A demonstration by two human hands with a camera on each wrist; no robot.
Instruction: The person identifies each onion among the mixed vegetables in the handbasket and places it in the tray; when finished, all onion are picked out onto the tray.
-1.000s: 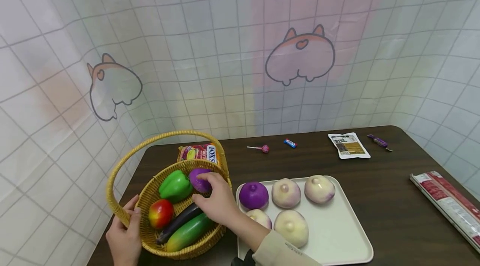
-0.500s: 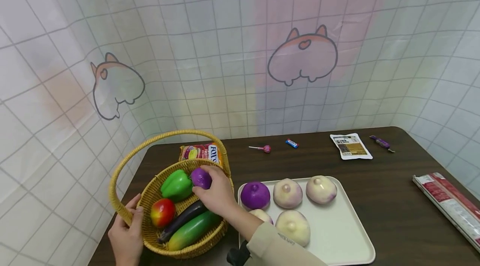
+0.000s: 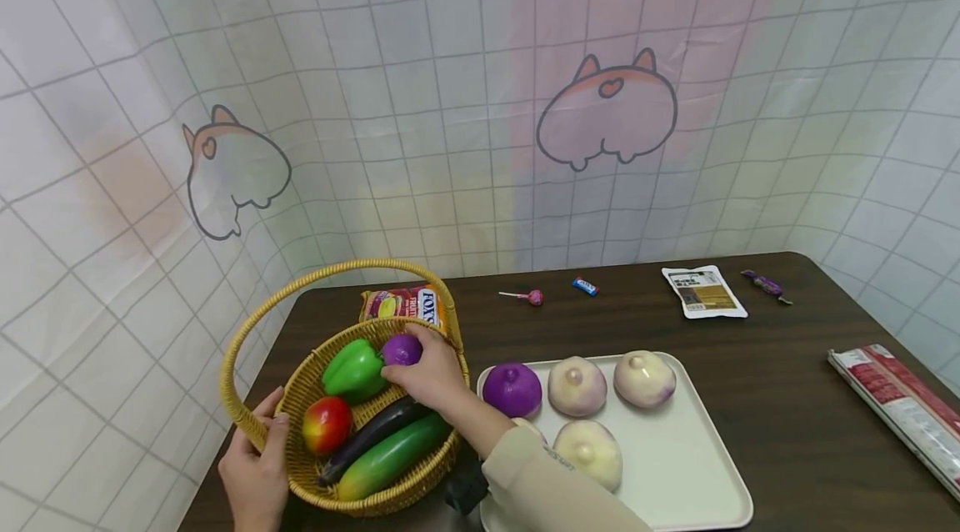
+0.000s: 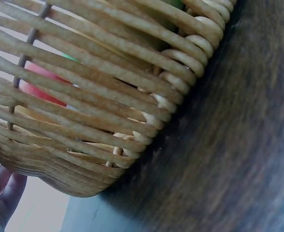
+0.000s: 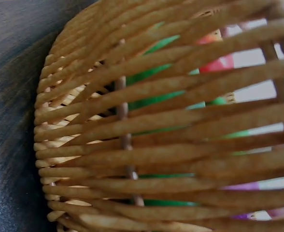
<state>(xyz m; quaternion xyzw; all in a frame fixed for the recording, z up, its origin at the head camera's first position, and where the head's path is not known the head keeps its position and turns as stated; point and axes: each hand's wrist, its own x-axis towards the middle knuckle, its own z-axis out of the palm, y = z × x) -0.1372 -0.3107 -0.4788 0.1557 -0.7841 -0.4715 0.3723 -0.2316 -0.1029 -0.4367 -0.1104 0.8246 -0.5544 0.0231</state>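
Observation:
In the head view, my left hand (image 3: 255, 469) grips the left side of a yellow wicker basket (image 3: 375, 507) at the foot of its handle, thumb over the rim. Through the weave in the left wrist view, its fingertips (image 4: 9, 193) show beyond the basket's edge. My right hand (image 3: 433, 373) reaches over the basket's right side, thumb and fingers around a purple onion (image 3: 401, 350). Beside that onion lies a green bell pepper (image 3: 352, 372). A red-yellow mango-like fruit (image 3: 327, 425), a dark eggplant (image 3: 375, 436) and a green cucumber-like vegetable (image 3: 393, 455) share the basket.
Right of the basket, a white tray (image 3: 697, 474) bears another purple onion (image 3: 512, 388) and several pale onions (image 3: 577, 386). Behind lie a Foxy's-type snack packet (image 3: 401, 304), lollipop (image 3: 534, 298), small blue candy (image 3: 585, 287), white pouch (image 3: 703, 292) and purple candy (image 3: 765, 285). A long red-white package (image 3: 900, 399) lies right.
My right hand's fingers have shifted toward the far side of the purple onion, and its forearm sits slightly farther left. My left hand keeps its grip on the basket.

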